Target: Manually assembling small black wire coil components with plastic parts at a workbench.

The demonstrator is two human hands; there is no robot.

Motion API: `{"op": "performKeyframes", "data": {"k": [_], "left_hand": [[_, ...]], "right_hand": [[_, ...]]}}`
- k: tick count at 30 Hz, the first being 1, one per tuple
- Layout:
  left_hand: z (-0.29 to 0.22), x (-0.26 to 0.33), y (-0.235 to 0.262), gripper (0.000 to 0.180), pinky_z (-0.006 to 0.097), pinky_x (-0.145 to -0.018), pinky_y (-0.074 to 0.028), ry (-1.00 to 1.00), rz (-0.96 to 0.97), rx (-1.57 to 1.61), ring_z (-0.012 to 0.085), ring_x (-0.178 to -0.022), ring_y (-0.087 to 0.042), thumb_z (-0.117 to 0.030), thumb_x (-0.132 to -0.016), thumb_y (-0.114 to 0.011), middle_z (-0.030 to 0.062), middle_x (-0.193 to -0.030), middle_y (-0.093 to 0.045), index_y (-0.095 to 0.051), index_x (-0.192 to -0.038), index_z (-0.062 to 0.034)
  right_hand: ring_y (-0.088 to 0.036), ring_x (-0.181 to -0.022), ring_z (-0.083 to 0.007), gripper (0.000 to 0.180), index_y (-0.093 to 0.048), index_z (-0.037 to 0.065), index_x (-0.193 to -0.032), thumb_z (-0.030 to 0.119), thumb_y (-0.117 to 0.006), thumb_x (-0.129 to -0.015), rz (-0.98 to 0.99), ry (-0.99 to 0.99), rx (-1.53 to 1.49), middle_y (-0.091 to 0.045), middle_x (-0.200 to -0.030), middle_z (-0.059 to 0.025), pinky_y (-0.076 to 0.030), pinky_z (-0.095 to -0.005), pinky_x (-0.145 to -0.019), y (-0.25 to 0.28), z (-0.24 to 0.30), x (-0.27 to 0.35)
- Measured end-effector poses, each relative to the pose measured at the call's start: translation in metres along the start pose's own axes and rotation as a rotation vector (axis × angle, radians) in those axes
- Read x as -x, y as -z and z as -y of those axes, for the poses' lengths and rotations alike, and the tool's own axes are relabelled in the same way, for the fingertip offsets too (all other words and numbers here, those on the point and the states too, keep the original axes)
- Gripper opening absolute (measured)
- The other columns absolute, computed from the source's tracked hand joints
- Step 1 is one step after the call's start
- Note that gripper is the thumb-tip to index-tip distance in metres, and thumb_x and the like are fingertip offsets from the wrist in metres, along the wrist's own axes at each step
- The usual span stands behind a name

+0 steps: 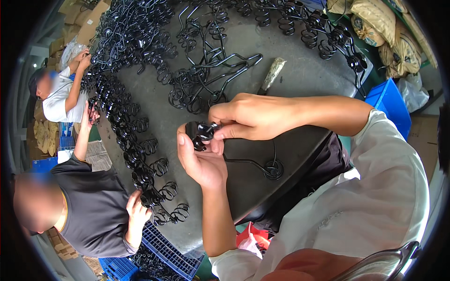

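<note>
A small glossy black part [202, 132] sits between my two hands above the table, its exact kind partly hidden by my fingers. My left hand [206, 161] cups it from below, thumb raised along its left side. From the right, my right hand [253, 117] pinches the same part between thumb and forefinger. A bent black wire ending in a coil [273, 169] shows just below my right hand; whether it joins the held part is hidden. Beyond my hands lie several loose black wire springs [197, 86] with long bent arms.
The dark table [300, 77] bears a large heap of black coil springs [136, 33] and a row along its left edge. A handle-like tool wrapped in pale tape [273, 75] lies beyond my right wrist. Two co-workers handle springs at left. A blue bin [389, 105] stands at right.
</note>
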State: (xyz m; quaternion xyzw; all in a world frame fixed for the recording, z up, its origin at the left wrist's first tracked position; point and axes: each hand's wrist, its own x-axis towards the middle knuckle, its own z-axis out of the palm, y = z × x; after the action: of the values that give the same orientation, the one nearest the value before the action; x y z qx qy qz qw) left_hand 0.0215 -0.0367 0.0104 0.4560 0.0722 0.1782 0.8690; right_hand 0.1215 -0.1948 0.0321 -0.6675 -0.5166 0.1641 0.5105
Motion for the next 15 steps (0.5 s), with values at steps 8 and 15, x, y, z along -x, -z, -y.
{"op": "performKeyframes", "data": {"k": [8, 15], "left_hand": [[-0.008, -0.006, 0.003, 0.035, 0.024, -0.050, -0.033, -0.197, -0.116, -0.234, 0.0114, -0.058, -0.049, -0.042, -0.105, -0.055, -0.0006, -0.073, -0.052, -0.055, -0.090, -0.0102], [-0.018, -0.009, 0.006, 0.039, 0.025, -0.049, -0.031, -0.084, -0.277, -0.039, 0.0129, -0.056, -0.046, -0.045, -0.103, -0.058, 0.0012, -0.070, -0.055, -0.059, -0.087, -0.0097]], "right_hand": [[-0.065, -0.075, -0.0442, 0.030, -0.057, 0.000, -0.083, 0.025, -0.064, -0.097, -0.144, -0.138, 0.396, -0.062, -0.068, -0.0204, -0.049, -0.0540, -0.067, 0.022, 0.009, -0.001], [-0.066, -0.078, -0.0399, 0.026, -0.062, 0.004, -0.078, 0.025, -0.077, -0.084, 0.046, -0.106, 0.681, -0.064, -0.070, -0.0155, -0.049, -0.0517, -0.064, 0.033, -0.006, 0.003]]}}
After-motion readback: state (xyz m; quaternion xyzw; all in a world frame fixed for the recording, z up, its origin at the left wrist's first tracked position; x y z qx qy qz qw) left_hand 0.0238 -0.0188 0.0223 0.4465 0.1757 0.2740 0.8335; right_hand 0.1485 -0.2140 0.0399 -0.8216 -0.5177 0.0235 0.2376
